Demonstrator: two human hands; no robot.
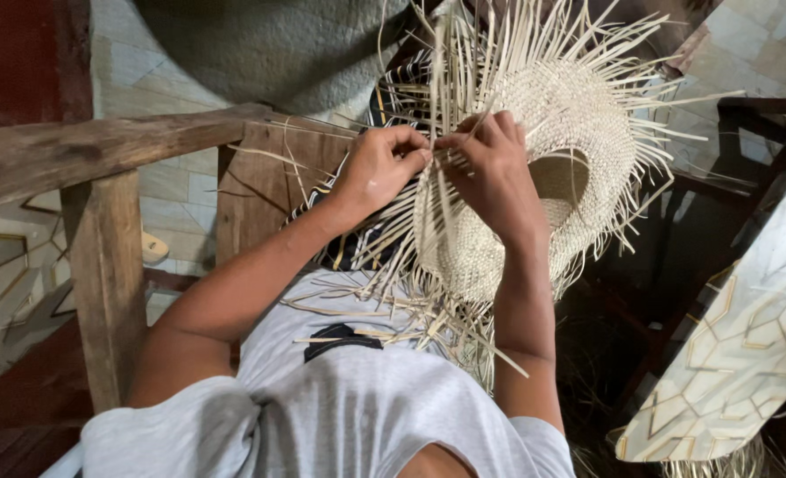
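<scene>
Your left hand (377,168) sits just left of centre, fingers curled in tight and pinching a few pale straw strands (437,221) at the edge of the half-woven straw hat (579,133). Your right hand (495,173) is right beside it, fingertips almost touching the left ones, fingers bent narrow and gripping the same bunch of strands where they meet the woven brim. The hat lies in front of you, slightly right of centre and a little farther out than your hands, with its woven crown facing you and loose unwoven strips fanning out all round its rim. More strands hang down toward you across your lap and over your grey shirt (340,407). Under the hat, to its left, a dark striped cloth (358,248) shows between the strands. On the left stands a worn wooden frame (101,257), its rail running toward your left arm. At the near right edge a pale board with gold geometric lines (747,345) leans at an angle, well apart from the hat.
</scene>
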